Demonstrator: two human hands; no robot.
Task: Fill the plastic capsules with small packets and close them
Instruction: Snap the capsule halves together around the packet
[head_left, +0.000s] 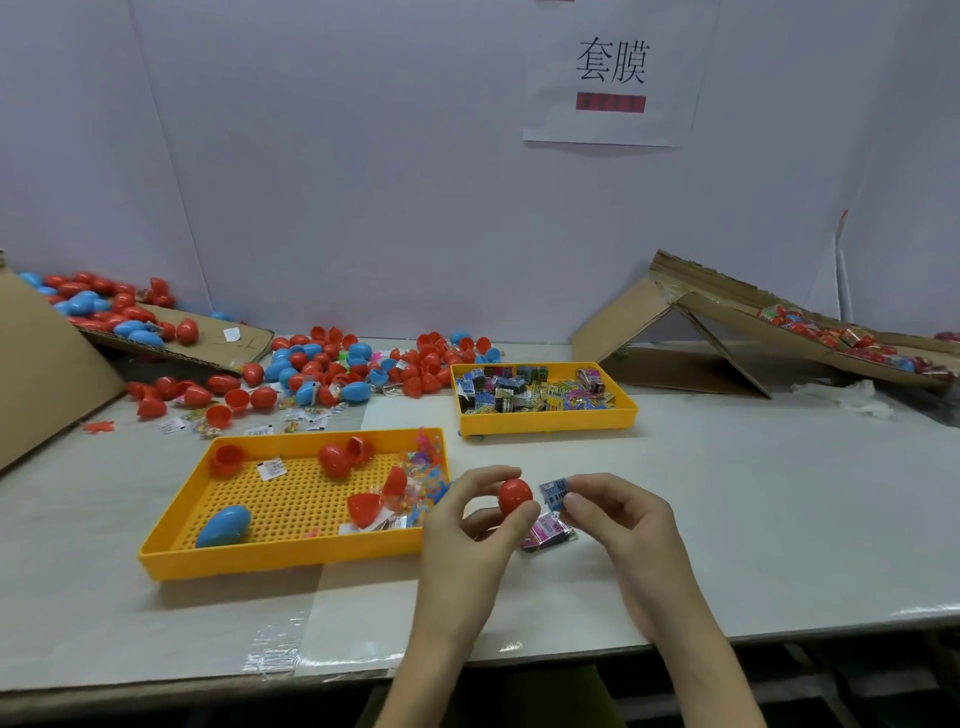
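A red capsule (514, 496) is being gripped between the left hand's (467, 525) curled fingers and thumb, just above the table (779, 493). Just beside it, the right hand (618, 519) is pinching a blue packet (553, 491) – a pink packet (545, 531) is lying beneath. A perforated yellow tray (291, 558) is sitting left, a packet-filled tray (545, 423) behind.

Left hand (470, 530), right hand (621, 519): both curled.
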